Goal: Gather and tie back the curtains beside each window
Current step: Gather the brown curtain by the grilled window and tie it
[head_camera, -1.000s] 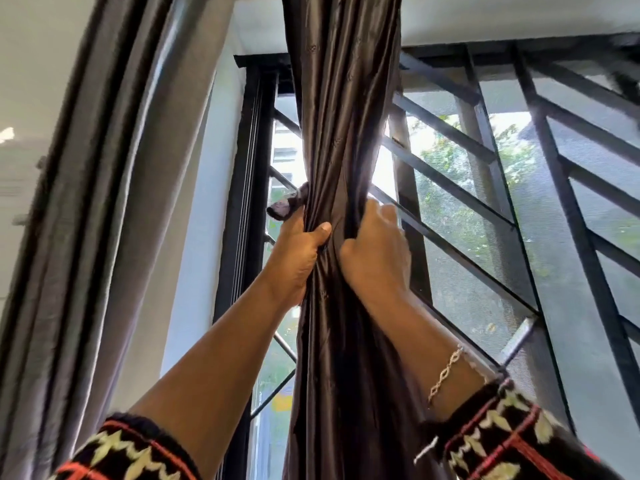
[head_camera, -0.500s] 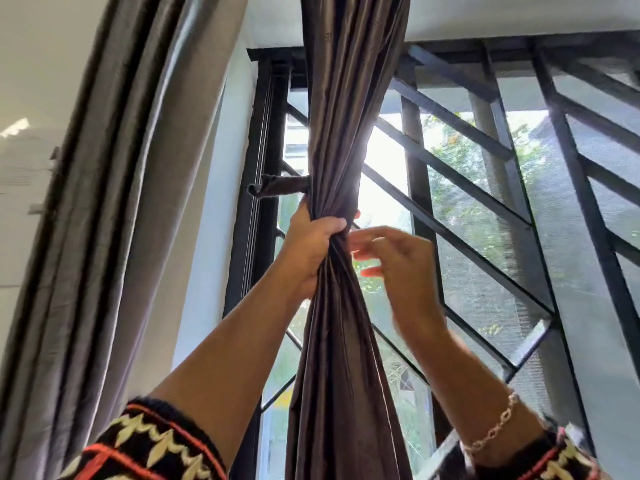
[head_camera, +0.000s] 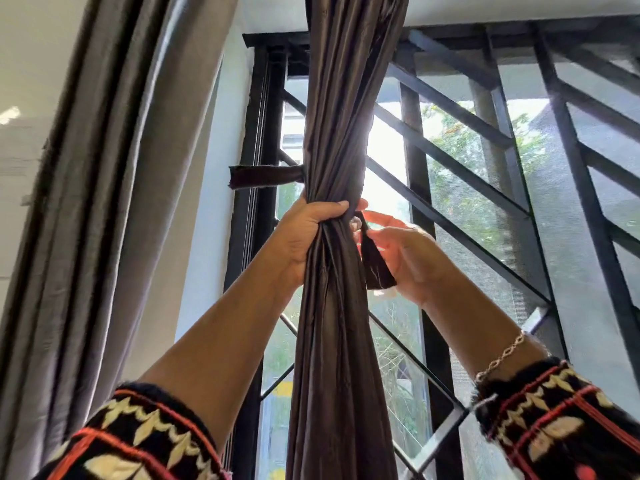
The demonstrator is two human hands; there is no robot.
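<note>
Brown curtain (head_camera: 346, 133) hung upright, centre frame | left hand (head_camera: 311, 233) gripped its gathered waist | right hand (head_camera: 412, 258) pinched tie end (head_camera: 375, 263) just right | other end (head_camera: 263, 176) jutted left, nearer left hand

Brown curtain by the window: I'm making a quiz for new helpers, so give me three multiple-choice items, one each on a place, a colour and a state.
1. Where does the left hand grip the brown curtain?
A. at its hem
B. round the gathered bundle, just under the dark strap
C. at the rail

2. What colour is the second curtain, at the left edge?
A. grey
B. red
C. white

3. What state is the strap in?
A. fastened round the curtain
B. lying on the floor
C. unfastened, one end in the right hand

1 B: the fingers wrap the bundle below the strap's free end.
2 A: its folds are grey.
3 C: one end sticks out to the left, and the right hand pinches the other.
</note>
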